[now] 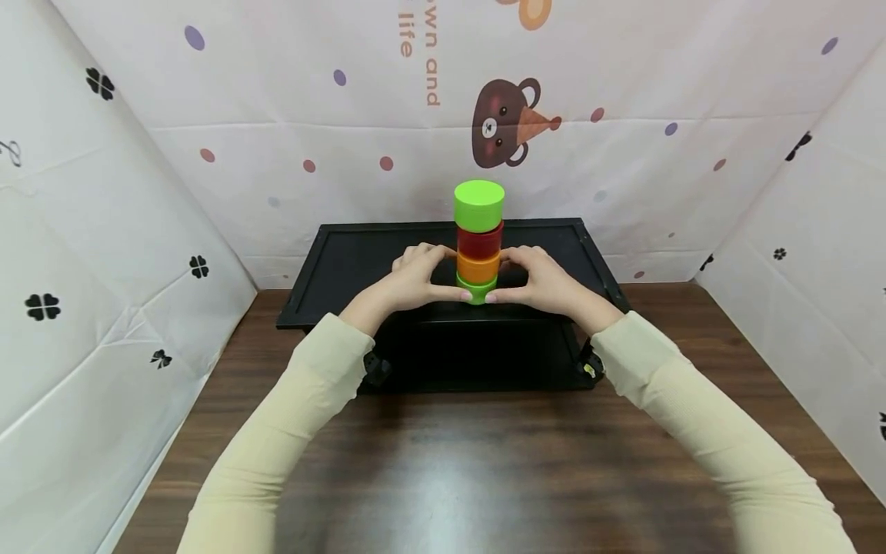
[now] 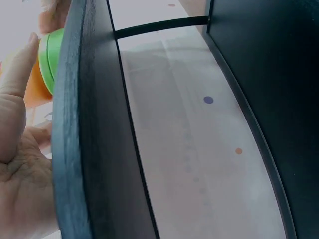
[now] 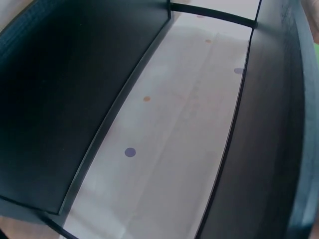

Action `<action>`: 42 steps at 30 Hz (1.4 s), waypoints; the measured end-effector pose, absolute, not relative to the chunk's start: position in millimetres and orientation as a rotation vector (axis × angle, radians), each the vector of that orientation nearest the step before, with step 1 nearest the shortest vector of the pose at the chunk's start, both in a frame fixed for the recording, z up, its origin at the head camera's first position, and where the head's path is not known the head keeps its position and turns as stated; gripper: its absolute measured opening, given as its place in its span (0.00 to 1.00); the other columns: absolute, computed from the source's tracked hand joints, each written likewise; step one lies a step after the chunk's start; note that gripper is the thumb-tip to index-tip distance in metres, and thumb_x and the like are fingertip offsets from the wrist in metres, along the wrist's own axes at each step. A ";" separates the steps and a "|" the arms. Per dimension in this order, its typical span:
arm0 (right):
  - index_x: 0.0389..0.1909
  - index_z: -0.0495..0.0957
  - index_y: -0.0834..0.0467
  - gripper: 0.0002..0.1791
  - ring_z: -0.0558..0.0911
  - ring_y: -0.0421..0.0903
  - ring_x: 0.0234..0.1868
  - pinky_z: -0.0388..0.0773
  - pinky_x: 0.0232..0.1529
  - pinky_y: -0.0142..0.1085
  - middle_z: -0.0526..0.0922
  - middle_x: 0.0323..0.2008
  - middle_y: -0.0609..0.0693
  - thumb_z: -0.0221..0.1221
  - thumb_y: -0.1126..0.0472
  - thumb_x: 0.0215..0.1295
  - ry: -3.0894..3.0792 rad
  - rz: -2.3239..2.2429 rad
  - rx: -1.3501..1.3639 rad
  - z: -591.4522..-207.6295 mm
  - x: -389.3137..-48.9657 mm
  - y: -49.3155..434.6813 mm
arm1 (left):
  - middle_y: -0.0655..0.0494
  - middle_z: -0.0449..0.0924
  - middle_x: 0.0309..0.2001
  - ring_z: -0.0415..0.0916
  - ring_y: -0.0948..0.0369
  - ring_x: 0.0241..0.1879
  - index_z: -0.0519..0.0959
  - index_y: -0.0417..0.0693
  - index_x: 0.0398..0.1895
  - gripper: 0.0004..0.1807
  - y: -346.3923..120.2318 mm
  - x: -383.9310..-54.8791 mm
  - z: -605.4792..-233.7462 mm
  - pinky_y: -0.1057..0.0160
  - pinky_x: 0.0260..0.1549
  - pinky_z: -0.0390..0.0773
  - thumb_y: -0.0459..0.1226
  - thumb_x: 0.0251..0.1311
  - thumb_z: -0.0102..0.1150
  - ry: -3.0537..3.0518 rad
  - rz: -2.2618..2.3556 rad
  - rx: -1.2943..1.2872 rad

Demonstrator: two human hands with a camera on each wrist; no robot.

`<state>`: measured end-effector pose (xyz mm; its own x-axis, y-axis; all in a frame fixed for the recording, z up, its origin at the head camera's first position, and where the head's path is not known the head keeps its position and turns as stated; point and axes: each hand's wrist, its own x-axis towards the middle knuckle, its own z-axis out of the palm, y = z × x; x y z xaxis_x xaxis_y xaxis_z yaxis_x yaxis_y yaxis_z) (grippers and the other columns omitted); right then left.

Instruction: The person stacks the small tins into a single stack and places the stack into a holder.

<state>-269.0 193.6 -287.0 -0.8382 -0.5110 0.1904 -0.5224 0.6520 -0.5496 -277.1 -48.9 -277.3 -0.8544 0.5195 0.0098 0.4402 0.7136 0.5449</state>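
In the head view, a tower of stacking cups stands on the upper board of a black two-tier shelf (image 1: 388,269). From the top, it shows a light green cup (image 1: 479,208), a dark red cup (image 1: 479,243), an orange cup (image 1: 477,268) and a smaller green cup (image 1: 477,291). My left hand (image 1: 411,281) grips the tower low on its left side, thumb at the bottom green cup and fingers reaching behind the orange one. On the other side my right hand (image 1: 543,283) holds it the same way. The shelf's edge partly hides the green cup (image 2: 52,57) in the left wrist view.
The shelf's lower board (image 1: 477,362) lies beneath the upper one, above a brown wooden table (image 1: 443,462). Dark brackets (image 1: 374,369) stand at its sides. White printed sheets (image 1: 388,192) enclose the back and both sides.
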 end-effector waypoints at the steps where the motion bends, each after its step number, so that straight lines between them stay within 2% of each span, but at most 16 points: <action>1: 0.60 0.71 0.60 0.35 0.69 0.54 0.54 0.64 0.58 0.53 0.77 0.52 0.58 0.69 0.50 0.53 -2.840 0.932 0.859 -286.7 -266.8 195.6 | 0.47 0.59 0.67 0.50 0.49 0.65 0.62 0.49 0.69 0.43 -49.8 -276.0 -277.5 0.42 0.64 0.50 0.58 0.53 0.63 2.782 0.826 0.782; 6: 0.65 0.66 0.60 0.40 0.63 0.57 0.63 0.60 0.62 0.58 0.68 0.62 0.59 0.66 0.44 0.55 -2.837 0.882 0.768 -287.0 -253.9 204.9 | 0.47 0.54 0.70 0.47 0.48 0.67 0.59 0.47 0.70 0.44 -53.4 -269.0 -278.8 0.40 0.67 0.40 0.59 0.55 0.61 2.834 0.851 0.786; 12: 0.66 0.64 0.59 0.41 0.59 0.59 0.67 0.58 0.63 0.60 0.63 0.67 0.59 0.63 0.41 0.57 -2.814 0.850 0.733 -290.8 -238.3 212.3 | 0.46 0.54 0.70 0.46 0.48 0.68 0.60 0.45 0.69 0.40 -56.8 -254.9 -281.4 0.40 0.67 0.36 0.57 0.60 0.57 2.912 0.961 0.839; 18: 0.66 0.64 0.59 0.40 0.60 0.60 0.65 0.59 0.61 0.60 0.63 0.66 0.60 0.65 0.44 0.57 -2.706 0.815 0.740 -297.1 -221.7 216.9 | 0.44 0.54 0.70 0.46 0.48 0.69 0.62 0.46 0.67 0.36 -60.9 -236.4 -285.4 0.40 0.66 0.39 0.56 0.62 0.54 2.965 1.036 0.883; 29: 0.65 0.66 0.58 0.39 0.62 0.58 0.65 0.63 0.58 0.59 0.63 0.66 0.59 0.67 0.48 0.55 -2.605 0.868 0.816 -311.8 -183.6 208.2 | 0.43 0.62 0.65 0.56 0.45 0.64 0.70 0.43 0.60 0.30 -71.0 -197.5 -309.8 0.41 0.62 0.55 0.53 0.63 0.55 3.061 1.114 0.941; 38: 0.65 0.66 0.56 0.38 0.64 0.55 0.63 0.66 0.56 0.56 0.65 0.65 0.57 0.67 0.47 0.55 -2.614 0.823 0.878 -326.9 -150.9 203.6 | 0.44 0.66 0.61 0.61 0.47 0.63 0.73 0.44 0.55 0.33 -81.5 -164.9 -338.9 0.40 0.60 0.57 0.62 0.63 0.46 3.153 1.058 1.034; 42: 0.64 0.67 0.55 0.38 0.66 0.54 0.62 0.66 0.55 0.56 0.67 0.63 0.57 0.66 0.44 0.54 -2.583 0.749 0.916 -339.8 -142.8 202.6 | 0.44 0.66 0.61 0.60 0.48 0.63 0.73 0.46 0.55 0.30 -84.4 -150.6 -355.3 0.39 0.59 0.58 0.60 0.63 0.49 3.145 1.008 1.031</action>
<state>-142.8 202.6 -339.8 -0.7518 -0.4954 0.4351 -0.6513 0.6607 -0.3732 -150.6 -84.4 -355.3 -0.7768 0.4369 0.4536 0.6192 0.6615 0.4231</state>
